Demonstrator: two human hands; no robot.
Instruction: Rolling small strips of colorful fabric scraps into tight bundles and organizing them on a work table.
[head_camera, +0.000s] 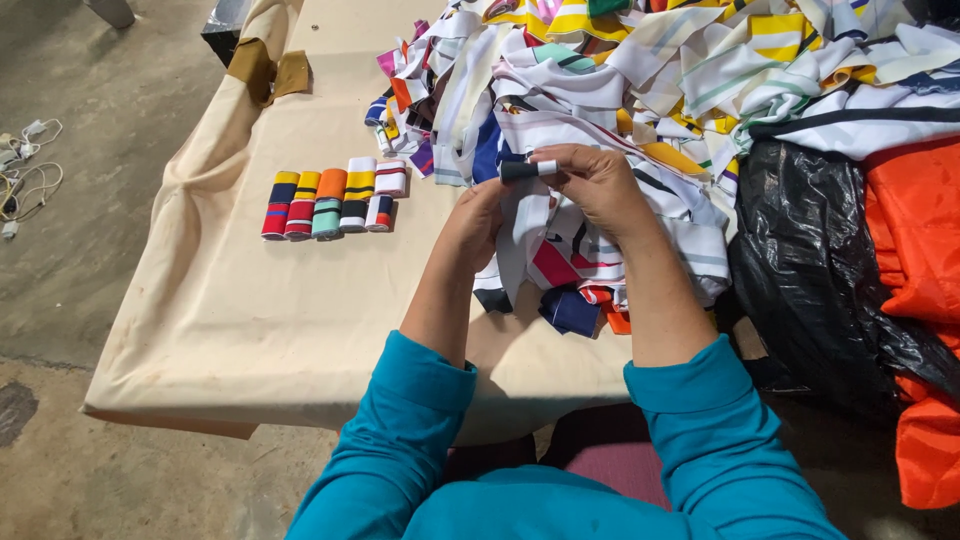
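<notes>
Both hands, left hand (478, 222) and right hand (598, 180), pinch closed around a small rolled fabric strip (528, 169).

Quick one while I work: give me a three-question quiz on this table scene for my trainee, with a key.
1. True or false: the finished rolls lie in a row on the cloth, apart from the strip pile.
2. What lies right of the pile? A) black bag with orange fabric B) a metal toolbox C) a stack of plates
3. Fill in: the right hand and left hand hold a small black and ____ roll.

Key: 1 true; 2 A; 3 white.
</notes>
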